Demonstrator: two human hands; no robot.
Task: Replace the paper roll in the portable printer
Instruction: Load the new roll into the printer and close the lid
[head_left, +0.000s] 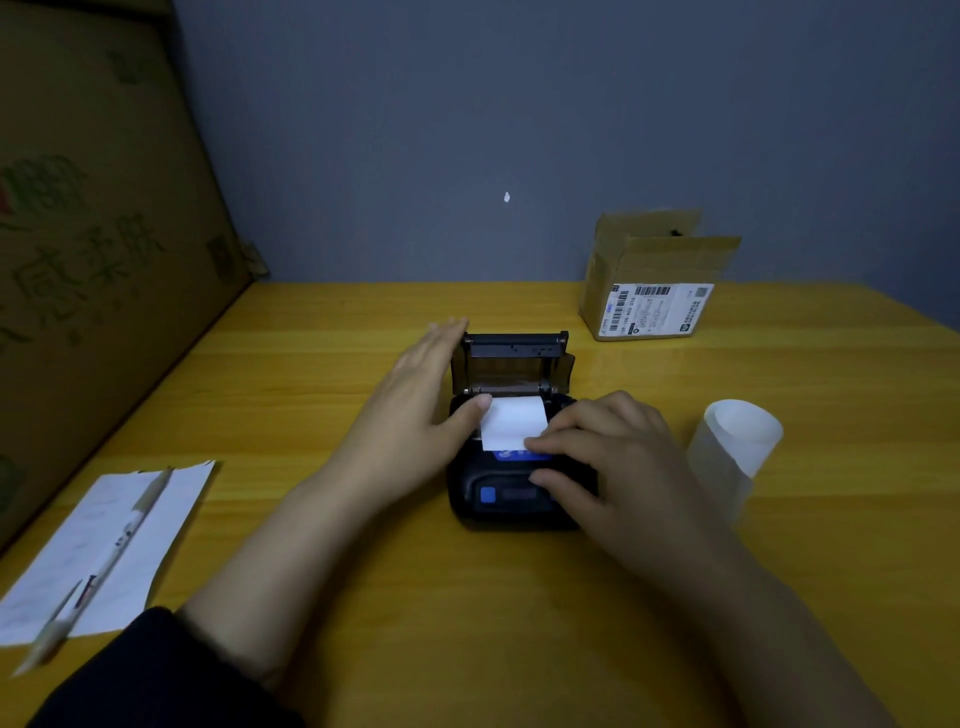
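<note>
A small black portable printer (511, 499) sits mid-table with its lid (511, 364) standing open. A white paper roll lies in its bay, and a strip of paper (511, 421) is pulled forward over the front edge. My left hand (415, 410) rests flat against the printer's left side, its thumb touching the paper's left edge. My right hand (608, 447) lies on the printer's right front, its fingertips pressing the strip's lower right corner. A loose curl of translucent white paper (737, 441) stands on the table to the right.
An open cardboard box (652, 291) with a shipping label stands at the back right. A paper sheet (104, 551) with a pen (98, 566) on it lies at the front left. A large cardboard panel (93, 249) leans along the left edge. A grey wall closes the back.
</note>
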